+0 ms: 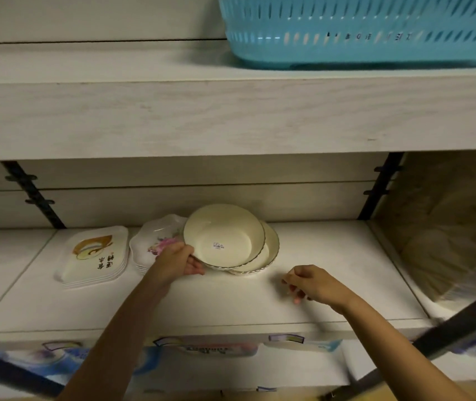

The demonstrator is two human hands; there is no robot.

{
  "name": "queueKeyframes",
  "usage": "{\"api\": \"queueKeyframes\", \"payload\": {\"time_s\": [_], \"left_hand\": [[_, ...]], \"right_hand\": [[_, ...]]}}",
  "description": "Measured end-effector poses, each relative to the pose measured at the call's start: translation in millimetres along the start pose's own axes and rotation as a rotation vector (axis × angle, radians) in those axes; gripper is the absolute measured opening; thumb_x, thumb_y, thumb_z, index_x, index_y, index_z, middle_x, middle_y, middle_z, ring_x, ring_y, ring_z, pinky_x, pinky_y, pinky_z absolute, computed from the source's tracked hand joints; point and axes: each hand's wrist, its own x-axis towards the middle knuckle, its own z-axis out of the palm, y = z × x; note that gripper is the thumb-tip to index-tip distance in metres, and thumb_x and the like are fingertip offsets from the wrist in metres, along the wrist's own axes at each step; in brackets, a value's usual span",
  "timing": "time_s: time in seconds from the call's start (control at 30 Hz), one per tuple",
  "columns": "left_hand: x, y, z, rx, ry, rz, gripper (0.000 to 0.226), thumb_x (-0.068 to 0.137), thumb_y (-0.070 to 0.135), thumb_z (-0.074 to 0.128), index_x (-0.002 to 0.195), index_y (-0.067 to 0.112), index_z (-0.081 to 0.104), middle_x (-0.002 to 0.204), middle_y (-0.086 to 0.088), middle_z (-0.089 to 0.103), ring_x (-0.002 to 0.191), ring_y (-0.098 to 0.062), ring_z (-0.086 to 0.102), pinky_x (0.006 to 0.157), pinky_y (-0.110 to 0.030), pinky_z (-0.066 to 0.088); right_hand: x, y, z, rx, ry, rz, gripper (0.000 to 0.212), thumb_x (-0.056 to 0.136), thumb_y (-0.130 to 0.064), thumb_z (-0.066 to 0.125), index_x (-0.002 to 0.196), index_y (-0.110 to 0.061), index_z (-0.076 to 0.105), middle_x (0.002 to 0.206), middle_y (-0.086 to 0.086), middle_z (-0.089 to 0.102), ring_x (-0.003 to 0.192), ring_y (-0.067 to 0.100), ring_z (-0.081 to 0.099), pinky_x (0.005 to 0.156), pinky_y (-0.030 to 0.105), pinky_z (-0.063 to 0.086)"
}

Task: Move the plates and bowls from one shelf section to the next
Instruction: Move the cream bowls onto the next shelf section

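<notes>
My left hand (177,260) grips the near left rim of a cream bowl (225,235) with a thin dark edge and a small price sticker inside. The bowl is tilted up over a second matching bowl (271,246) that sits on the white shelf (231,299). To its left lies a stack of scalloped white plates with a pink flower print (156,241), partly hidden by the bowl and my hand. Further left is a stack of square white plates with a gold design and dark characters (95,256). My right hand (313,285) hovers over the shelf to the right, fingers loosely curled, holding nothing.
A turquoise slotted plastic basket (361,30) stands on the shelf above. Black upright rails (33,195) (380,186) divide the shelf sections. In the section to the right lies a clear-wrapped bundle (462,256). A dark bar (462,319) crosses the lower right foreground.
</notes>
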Motion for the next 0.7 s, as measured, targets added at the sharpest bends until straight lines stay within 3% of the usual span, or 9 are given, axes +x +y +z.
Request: {"api": "queueKeyframes", "payload": {"time_s": [0.13,0.3,0.5,0.63,0.7], "left_hand": [[14.7,0.1,28.5,-0.052,-0.057,-0.080,0.020,0.093,-0.001,0.036,0.078,-0.003,0.049,0.041,-0.012,0.061,0.034,-0.015,0.062,0.041,-0.019,0.054],[23.1,-3.6,50.1,-0.052,-0.104,-0.125,0.012,0.095,0.000,0.035,0.099,-0.006,0.044,0.066,-0.021,0.055,0.033,-0.014,0.061,0.041,-0.019,0.054],[26.0,-12.0,54.1,0.002,-0.069,-0.149,0.021,0.095,0.011,0.043,0.107,-0.006,0.048,0.061,-0.012,0.063,0.038,-0.015,0.063,0.045,-0.021,0.054],[18.1,-16.2,46.5,0.309,-0.014,-0.068,0.021,0.095,0.021,0.045,0.092,0.002,0.052,0.070,-0.006,0.059,0.054,-0.019,0.058,0.062,-0.031,0.053],[13.7,-16.4,42.1,0.482,-0.004,0.021,0.026,0.095,0.023,0.043,0.073,0.010,0.048,0.068,-0.003,0.058,0.052,-0.015,0.054,0.057,-0.026,0.046]], "right_hand": [[-14.2,6.1,-13.0,0.012,-0.020,-0.018,0.028,0.096,-0.021,0.045,0.101,0.000,0.063,0.078,0.001,0.061,0.057,0.008,0.059,0.044,0.003,0.038],[-22.6,13.3,-21.5,-0.001,-0.034,-0.035,0.022,0.096,-0.020,0.045,0.096,-0.008,0.063,0.078,0.000,0.062,0.058,0.007,0.060,0.045,0.003,0.038],[-26.3,19.0,-24.4,-0.040,-0.053,-0.034,0.025,0.096,-0.021,0.045,0.101,-0.005,0.063,0.082,-0.002,0.063,0.063,0.008,0.060,0.049,0.003,0.040],[-25.3,17.8,-22.6,-0.060,-0.063,-0.057,0.027,0.096,-0.022,0.046,0.104,-0.003,0.063,0.084,-0.003,0.063,0.067,0.008,0.061,0.061,0.011,0.045],[-23.3,17.1,-20.6,-0.073,-0.056,-0.066,0.028,0.095,-0.023,0.047,0.104,-0.003,0.064,0.085,-0.004,0.064,0.069,0.007,0.060,0.066,0.017,0.045]]}}
